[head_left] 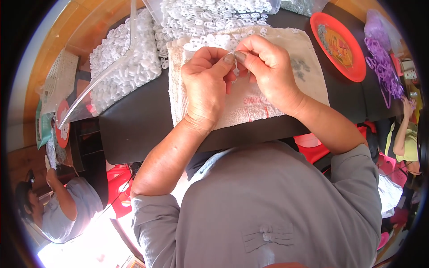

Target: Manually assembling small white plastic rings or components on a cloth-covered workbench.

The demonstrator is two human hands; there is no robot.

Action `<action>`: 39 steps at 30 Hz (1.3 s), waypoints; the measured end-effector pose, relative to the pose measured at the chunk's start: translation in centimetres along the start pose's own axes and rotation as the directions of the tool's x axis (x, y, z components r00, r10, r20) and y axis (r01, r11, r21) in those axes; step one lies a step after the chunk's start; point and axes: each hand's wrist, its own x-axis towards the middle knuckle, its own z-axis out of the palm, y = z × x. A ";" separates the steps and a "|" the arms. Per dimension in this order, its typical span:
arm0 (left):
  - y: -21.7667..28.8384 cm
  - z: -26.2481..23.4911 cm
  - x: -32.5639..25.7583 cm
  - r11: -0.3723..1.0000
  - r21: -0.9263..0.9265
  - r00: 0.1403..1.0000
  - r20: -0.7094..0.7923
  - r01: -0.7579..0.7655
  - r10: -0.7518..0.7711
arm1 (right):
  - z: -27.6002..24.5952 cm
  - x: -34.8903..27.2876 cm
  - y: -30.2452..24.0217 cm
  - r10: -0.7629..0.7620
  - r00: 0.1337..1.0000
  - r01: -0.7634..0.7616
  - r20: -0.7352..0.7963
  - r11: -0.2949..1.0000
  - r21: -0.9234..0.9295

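Both my hands meet over a cream towel, their fingertips almost touching. My left hand is closed, thumb pressed against the fingers. My right hand pinches from the other side, its thumb tip close to the left one. Between them shows a small white plastic piece, partly covered by the fingers, so its exact kind is unclear. Just beyond the fingertips, loose white plastic pieces with holes lie on the towel. Several small grey bits rest on the towel to the right of my right hand.
A heap of white pieces spreads across the dark table. More fill a clear container at left. At right are a red plate holding grey bits and purple cord. Other people work at both sides.
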 end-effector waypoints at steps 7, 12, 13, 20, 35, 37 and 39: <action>0.4 -1.3 1.6 0.989 -0.107 0.995 -0.042 -0.098 0.094 | -0.9 1.1 -0.7 0.031 0.999 -0.030 -0.013 0.997 0.072; 1.9 -2.8 3.0 0.954 -0.196 0.956 -0.231 -0.228 0.181 | -3.2 3.4 -1.8 -0.112 0.985 0.162 0.134 0.879 -0.448; 2.0 -3.0 3.1 0.952 -0.200 0.955 -0.231 -0.232 0.185 | -3.1 4.2 -1.6 -0.116 0.984 0.166 0.137 0.877 -0.451; 1.7 -3.4 3.7 0.962 -0.187 0.955 -0.259 -0.198 0.146 | -1.3 7.5 -1.4 -0.113 0.876 0.458 0.469 0.503 -0.733; 1.4 -3.0 3.2 0.979 -0.171 0.990 -0.107 -0.114 0.096 | -3.1 3.4 -0.7 -0.181 0.909 0.338 0.375 0.847 -0.410; 1.4 -3.0 3.1 0.978 -0.183 0.992 -0.095 -0.103 0.087 | -3.1 1.7 -0.3 -0.273 0.868 0.446 0.414 0.794 -0.412; 1.6 -3.0 3.1 0.984 -0.147 0.990 -0.110 -0.104 0.088 | -3.0 0.5 0.1 -0.421 0.767 0.641 0.484 0.534 -0.551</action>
